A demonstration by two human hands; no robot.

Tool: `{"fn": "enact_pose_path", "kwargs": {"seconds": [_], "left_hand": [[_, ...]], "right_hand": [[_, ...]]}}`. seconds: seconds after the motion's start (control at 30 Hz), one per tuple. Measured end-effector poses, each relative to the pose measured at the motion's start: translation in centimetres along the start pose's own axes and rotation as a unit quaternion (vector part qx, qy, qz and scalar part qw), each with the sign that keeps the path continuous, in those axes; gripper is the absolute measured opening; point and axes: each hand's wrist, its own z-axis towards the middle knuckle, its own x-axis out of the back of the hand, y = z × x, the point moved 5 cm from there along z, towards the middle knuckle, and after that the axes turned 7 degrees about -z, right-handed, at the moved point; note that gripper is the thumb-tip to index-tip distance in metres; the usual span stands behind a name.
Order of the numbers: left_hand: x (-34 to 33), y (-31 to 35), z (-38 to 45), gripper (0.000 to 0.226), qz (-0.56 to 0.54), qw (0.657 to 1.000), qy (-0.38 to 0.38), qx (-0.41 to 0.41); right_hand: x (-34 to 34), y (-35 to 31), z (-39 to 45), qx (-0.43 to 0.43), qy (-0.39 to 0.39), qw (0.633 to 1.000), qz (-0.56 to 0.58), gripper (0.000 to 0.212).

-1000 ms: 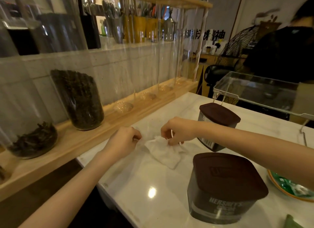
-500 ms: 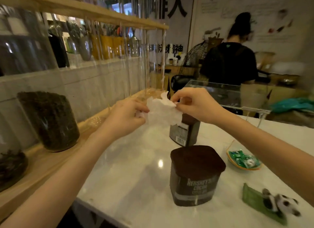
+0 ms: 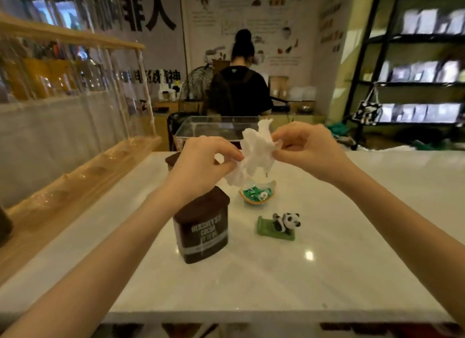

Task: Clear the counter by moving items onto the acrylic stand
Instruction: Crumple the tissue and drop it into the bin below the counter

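White tissue point(image 3: 254, 156): crumpled and soft, held up in the air above the counter, stretched between both hands, in front of the acrylic stand as the camera sees it.
Left hand point(image 3: 203, 166): closed in a pinch, thumb and fingers gripping the tissue's lower left edge; a loose flap hangs below the knuckles.
Right hand point(image 3: 305, 149): also pinched shut, fingertips holding the tissue's upper right edge, the other fingers curled in.
Acrylic stand point(image 3: 214, 126): clear, box-like, at the far edge of the counter, behind the raised hands; what lies on it is hard to make out through the glare, possibly nothing.
Counter point(image 3: 327, 274): pale marble-look top, glossy, with light spots reflected on it.
Near cocoa tin point(image 3: 202, 234): dark brown with a brown lid and white lettering, upright on the counter, below the left wrist.
Far cocoa tin point(image 3: 172, 159): only a brown lid corner shows, behind the left hand.
Candy dish point(image 3: 258, 194): small orange-rimmed dish with green wrapped sweets, on the counter just under the hanging tissue.
Panda figure point(image 3: 285, 223): black and white, lying on a green base, right of the near tin and well apart from it.
Wooden rack point(image 3: 83, 166): along the left side, holding tall clear tubes.
Person in black point(image 3: 239, 91): standing beyond the counter, back to the camera.
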Motion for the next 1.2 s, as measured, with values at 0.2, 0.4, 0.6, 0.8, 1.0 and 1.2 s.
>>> {"fn": "enact_pose_path", "kwargs": {"seconds": [0.2,0.4,0.6,0.8,1.0,1.2], "left_hand": [[-6.0,5.4,-2.0,0.019,-0.054,0.996,-0.073,-0.003],[-12.4,9.8,-7.2,0.019,-0.077,0.987,-0.137,0.016],[-19.6,10.5,-14.5,0.019,-0.122,0.965,-0.217,0.081],[-29.1,5.5,-22.0,0.024,-0.108,0.927,-0.307,0.186],[-39.9,-2.3,-29.1,0.035,-0.09,0.875,-0.373,0.296],[-52.6,-9.6,-36.8,0.024,-0.087,0.869,-0.375,0.311]], "right_hand": [[5.0,2.2,-7.7,-0.04,0.016,0.996,-0.079,0.03],[8.6,4.9,-18.4,-0.135,0.018,0.986,-0.094,0.014],[6.5,7.6,-28.4,-0.214,-0.076,0.973,-0.05,0.009],[-0.3,15.2,-37.3,-0.3,-0.144,0.943,-0.003,0.019],[-9.8,25.2,-46.4,-0.422,-0.124,0.898,0.01,0.018],[-21.7,35.2,-56.3,-0.514,-0.142,0.846,-0.02,0.022]]}}
